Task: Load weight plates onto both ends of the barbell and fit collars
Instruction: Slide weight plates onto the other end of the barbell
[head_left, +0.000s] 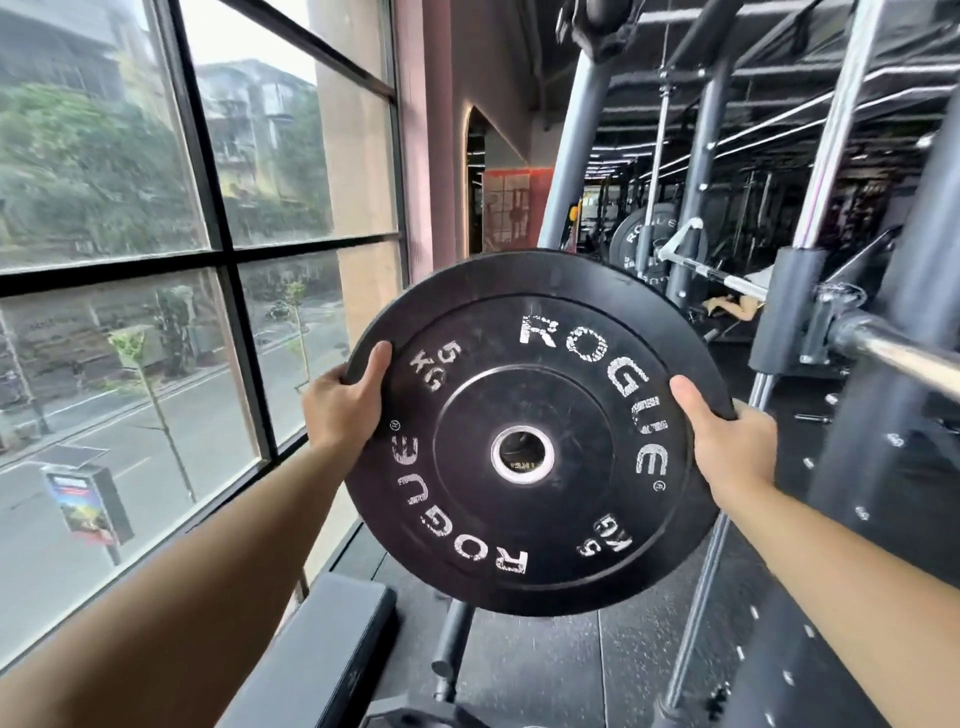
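I hold a black 5 kg bumper plate (524, 364) with white lettering flat-on in front of me, its steel-ringed centre hole facing me. My left hand (345, 400) grips its left rim and my right hand (727, 441) grips its right rim. The bare chrome sleeve of the barbell (898, 358) pokes in from the right edge, resting in the rack, to the right of the plate and apart from it. No collar is in sight.
Dark rack uprights (898, 467) stand at the right. A padded bench (317, 649) sits low in front, with a black peg (452, 644) under the plate. A large window (223, 260) fills the left. Another loaded bar with a plate (644, 234) stands further back.
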